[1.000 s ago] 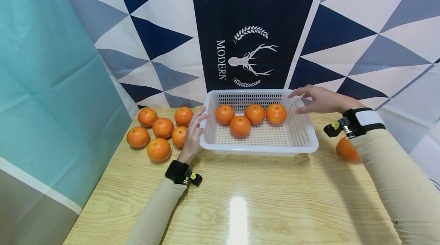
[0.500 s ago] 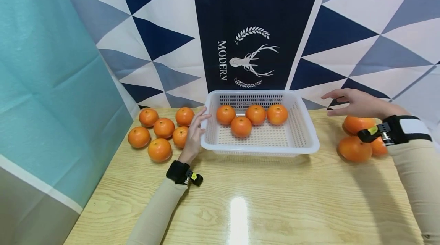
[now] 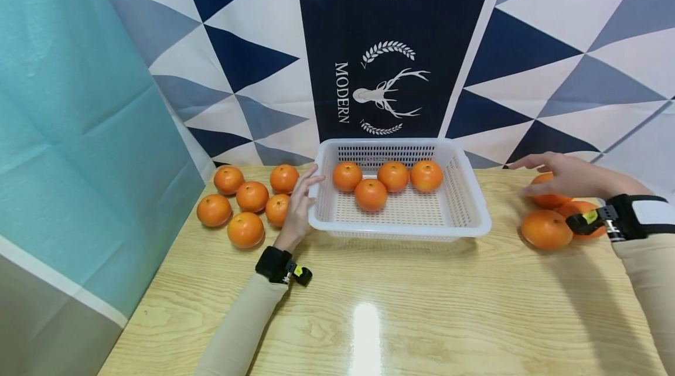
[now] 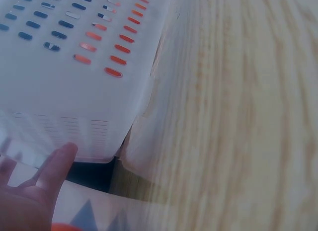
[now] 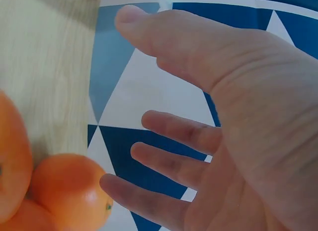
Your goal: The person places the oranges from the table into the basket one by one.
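Observation:
A white plastic basket [image 3: 398,228] with slotted walls sits on the table, several oranges [image 3: 371,194] inside it. At its left end my left hand [image 3: 299,212] rests with fingers extended along the rim; in the left wrist view the thumb [image 4: 58,166] lies by the basket wall [image 4: 64,92]. Over on the right, my right hand [image 3: 572,175] hovers above a group of oranges [image 3: 546,229], fingers spread and holding nothing. In the right wrist view one fingertip overlaps the edge of an orange [image 5: 72,191]. The back of this group is partly hidden by the hand.
More oranges [image 3: 245,230] lie on the wooden table [image 3: 422,306] left of the basket, beside my left hand. A patterned cloth [image 3: 390,13] hangs directly behind the basket, and a teal cloth [image 3: 79,130] borders the left side.
My right hand has moved right from the basket's right end to over the oranges there, bringing more of that group into view. My left hand has stayed at the basket.

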### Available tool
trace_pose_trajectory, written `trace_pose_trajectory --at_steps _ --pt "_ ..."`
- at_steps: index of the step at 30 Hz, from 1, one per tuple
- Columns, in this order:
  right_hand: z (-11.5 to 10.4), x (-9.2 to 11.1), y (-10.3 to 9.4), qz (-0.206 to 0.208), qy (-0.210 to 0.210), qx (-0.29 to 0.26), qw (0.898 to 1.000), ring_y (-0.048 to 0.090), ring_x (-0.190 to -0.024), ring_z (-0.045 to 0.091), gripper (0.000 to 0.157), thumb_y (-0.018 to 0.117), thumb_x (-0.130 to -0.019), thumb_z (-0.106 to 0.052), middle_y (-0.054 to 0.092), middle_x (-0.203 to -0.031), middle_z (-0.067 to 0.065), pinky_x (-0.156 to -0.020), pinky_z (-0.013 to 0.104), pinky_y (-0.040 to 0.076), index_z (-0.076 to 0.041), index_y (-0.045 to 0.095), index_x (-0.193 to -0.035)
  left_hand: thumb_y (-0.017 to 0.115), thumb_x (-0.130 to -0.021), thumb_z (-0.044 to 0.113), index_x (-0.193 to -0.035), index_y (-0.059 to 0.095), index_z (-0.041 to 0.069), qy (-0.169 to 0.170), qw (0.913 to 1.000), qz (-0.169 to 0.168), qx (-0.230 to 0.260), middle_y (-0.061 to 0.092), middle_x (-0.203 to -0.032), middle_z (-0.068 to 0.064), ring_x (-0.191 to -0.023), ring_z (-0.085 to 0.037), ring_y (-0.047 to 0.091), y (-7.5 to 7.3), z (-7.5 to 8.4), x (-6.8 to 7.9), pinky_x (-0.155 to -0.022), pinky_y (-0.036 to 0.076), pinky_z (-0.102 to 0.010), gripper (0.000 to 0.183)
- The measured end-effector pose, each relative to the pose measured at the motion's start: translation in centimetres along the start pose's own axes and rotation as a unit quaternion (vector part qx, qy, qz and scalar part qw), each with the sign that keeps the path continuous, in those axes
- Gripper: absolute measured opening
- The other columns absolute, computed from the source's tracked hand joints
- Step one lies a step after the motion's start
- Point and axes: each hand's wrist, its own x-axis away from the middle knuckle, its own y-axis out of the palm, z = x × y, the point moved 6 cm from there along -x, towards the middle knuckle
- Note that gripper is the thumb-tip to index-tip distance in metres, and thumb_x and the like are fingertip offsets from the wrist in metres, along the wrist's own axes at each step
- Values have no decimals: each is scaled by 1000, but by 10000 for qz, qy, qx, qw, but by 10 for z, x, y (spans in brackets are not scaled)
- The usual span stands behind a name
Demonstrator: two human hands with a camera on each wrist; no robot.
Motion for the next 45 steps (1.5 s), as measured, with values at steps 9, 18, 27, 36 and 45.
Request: trace_pose_trajectory --at_steps 9,18,27,36,45 --pt "5 21 10 -99 43 535 9985 53 -115 51 75 78 -77 -51 58 -131 35 -87 72 47 -5 61 -133 34 -87 -13 -135 55 -7 56 10000 -53 -41 30 -163 -21 -151 -34 24 0 1 1 -118 24 -67 52" --pt "-3 47 19 132 -301 627 9975 56 -111 48 72 84 -73 -42 65 -126 30 -86 67 48 0 65 -128 35 -86 -10 -132 53 -13 3 9999 -86 -84 29 -160 -30 -149 -41 23 0 30 0 -117 23 -70 49" --pt "-4 55 27 78 -229 545 9982 56 -111 49 71 84 -72 -43 64 -125 31 -85 65 49 -2 66 -127 36 -86 -6 -134 56 -2 68 9998 -9 -176 32 -162 -18 -151 -31 25 -1 3 -2 -117 26 -68 53" --pt "0 57 44 16 -314 390 9987 57 -104 34 61 84 -75 -36 63 -127 25 -82 46 51 -6 67 -125 36 -86 -4 -134 57 1 48 9998 -11 -174 33 -162 -15 -151 -28 25 0 2 1 -118 24 -67 52" --pt "4 51 57 51 -373 475 9982 59 -104 36 61 84 -74 -39 65 -124 27 -83 52 50 -5 68 -122 36 -86 -8 -133 57 -3 39 9998 33 -168 32 -162 -19 -151 -33 25 0 5 1 -118 23 -68 52"
